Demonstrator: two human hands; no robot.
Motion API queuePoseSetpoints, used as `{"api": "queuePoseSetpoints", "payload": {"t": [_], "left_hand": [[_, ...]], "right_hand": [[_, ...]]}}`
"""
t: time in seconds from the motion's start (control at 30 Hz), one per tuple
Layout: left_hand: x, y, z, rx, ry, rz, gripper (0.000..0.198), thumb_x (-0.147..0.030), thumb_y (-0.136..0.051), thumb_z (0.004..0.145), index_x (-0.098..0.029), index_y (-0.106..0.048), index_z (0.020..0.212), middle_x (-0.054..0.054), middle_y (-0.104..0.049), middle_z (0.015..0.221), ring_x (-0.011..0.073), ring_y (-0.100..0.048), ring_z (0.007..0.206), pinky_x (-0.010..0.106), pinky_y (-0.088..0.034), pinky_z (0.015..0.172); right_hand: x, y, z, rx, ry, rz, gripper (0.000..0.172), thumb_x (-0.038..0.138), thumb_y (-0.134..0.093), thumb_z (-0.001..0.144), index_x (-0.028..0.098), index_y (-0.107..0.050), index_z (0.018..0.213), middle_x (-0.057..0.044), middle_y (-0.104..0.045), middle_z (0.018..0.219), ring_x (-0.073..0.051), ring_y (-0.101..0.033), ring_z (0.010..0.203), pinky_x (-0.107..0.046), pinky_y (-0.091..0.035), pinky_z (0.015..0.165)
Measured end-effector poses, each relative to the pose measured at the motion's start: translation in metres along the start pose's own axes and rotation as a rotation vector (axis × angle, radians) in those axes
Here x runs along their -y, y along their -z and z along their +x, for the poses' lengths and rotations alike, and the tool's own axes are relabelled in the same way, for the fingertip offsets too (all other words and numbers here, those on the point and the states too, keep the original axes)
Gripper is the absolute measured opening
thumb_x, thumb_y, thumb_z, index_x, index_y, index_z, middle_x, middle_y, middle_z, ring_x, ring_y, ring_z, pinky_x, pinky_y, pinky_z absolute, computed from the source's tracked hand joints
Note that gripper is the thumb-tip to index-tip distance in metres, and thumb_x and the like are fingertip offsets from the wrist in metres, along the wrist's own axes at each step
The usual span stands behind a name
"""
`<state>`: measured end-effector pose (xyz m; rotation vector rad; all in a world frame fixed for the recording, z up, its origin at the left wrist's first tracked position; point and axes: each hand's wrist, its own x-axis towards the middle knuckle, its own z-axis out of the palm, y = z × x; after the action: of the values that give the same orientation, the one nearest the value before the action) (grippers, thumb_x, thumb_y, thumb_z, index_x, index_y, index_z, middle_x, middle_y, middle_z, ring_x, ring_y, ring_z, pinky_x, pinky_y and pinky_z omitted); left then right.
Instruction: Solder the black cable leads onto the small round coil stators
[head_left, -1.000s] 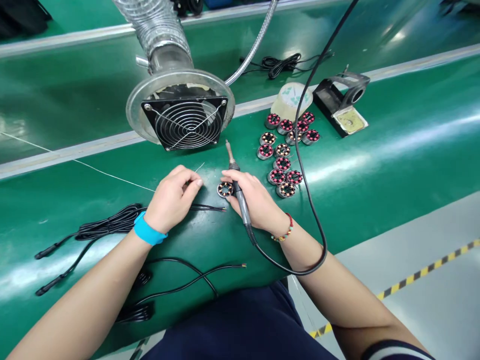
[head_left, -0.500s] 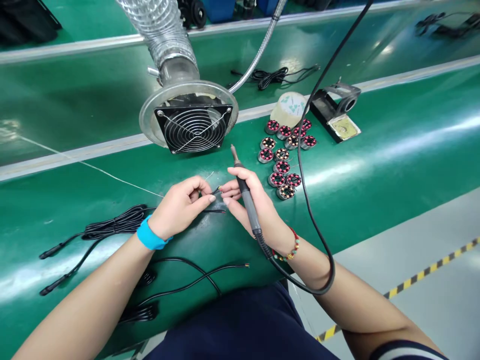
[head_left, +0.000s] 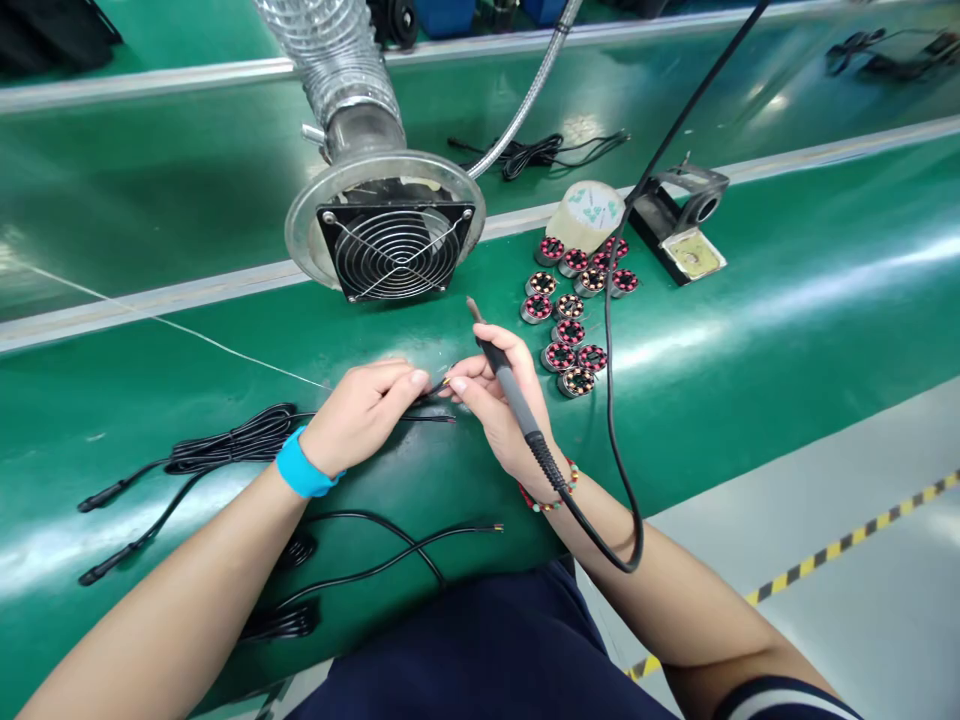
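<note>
My left hand (head_left: 369, 405) is closed around a black cable (head_left: 435, 391) whose stripped end, with small coloured wires, points to the right. My right hand (head_left: 504, 400) holds a soldering iron (head_left: 514, 392), its tip up and to the left, below the fan. The right thumb and fingertips also meet at the cable's wire ends. Solder wire (head_left: 247, 358) stretches from the left towards my left hand; its near end is hidden there. Just under the hands lies another black cable end (head_left: 439, 419) on the green bench.
A fume extractor fan (head_left: 401, 252) hangs beyond my hands. To the right stand several small motor stators (head_left: 559, 356), a tape roll (head_left: 585, 218) and an iron stand with sponge (head_left: 694, 256). Coiled black cables (head_left: 232, 440) lie left. The iron's cord (head_left: 611, 400) loops past my right forearm.
My right hand has turned, and its thumb and fingertips now close on the cable's wire ends. My left thumb has shifted up along the cable. The view has moved slightly.
</note>
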<state>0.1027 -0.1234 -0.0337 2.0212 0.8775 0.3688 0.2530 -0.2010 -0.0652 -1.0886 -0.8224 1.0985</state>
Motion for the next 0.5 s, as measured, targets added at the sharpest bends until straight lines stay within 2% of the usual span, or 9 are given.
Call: {"api": "queuePoseSetpoints", "payload": {"t": [0.3,0.4,0.5], "left_hand": [[-0.0011,-0.0012,-0.0013,0.091,0.010,-0.063,0.039,-0.036,-0.042,0.092,-0.017,-0.063,0.065,0.001,-0.067,0.068,0.0126,-0.060,0.066,0.024,-0.044,0.066],[-0.0027,0.0003,-0.0007,0.125,-0.018,-0.086,0.037,-0.034,-0.044,0.091,-0.017,-0.067,0.066,0.002,-0.070,0.072,0.0143,-0.061,0.074,0.026,-0.045,0.072],[-0.0039,0.0017,-0.0005,0.239,0.073,-0.239,0.034,-0.035,-0.045,0.090,-0.017,-0.068,0.071,0.004,-0.070,0.073,0.0148,-0.061,0.072,0.027,-0.046,0.070]], "right_hand": [[-0.0021,0.0012,-0.0002,0.040,0.033,0.017,0.050,0.024,-0.070,0.078,0.028,-0.040,0.118,0.007,-0.065,0.081,-0.008,-0.066,0.068,-0.027,-0.057,0.069],[-0.0018,0.0015,0.0001,0.085,0.083,-0.026,0.044,0.025,-0.068,0.080,0.027,-0.041,0.115,0.007,-0.063,0.078,-0.008,-0.065,0.067,-0.026,-0.056,0.065],[-0.0009,0.0019,-0.0012,0.128,0.165,-0.069,0.036,0.021,-0.063,0.084,0.028,-0.042,0.112,0.008,-0.061,0.077,-0.007,-0.063,0.065,-0.024,-0.055,0.063]]}}
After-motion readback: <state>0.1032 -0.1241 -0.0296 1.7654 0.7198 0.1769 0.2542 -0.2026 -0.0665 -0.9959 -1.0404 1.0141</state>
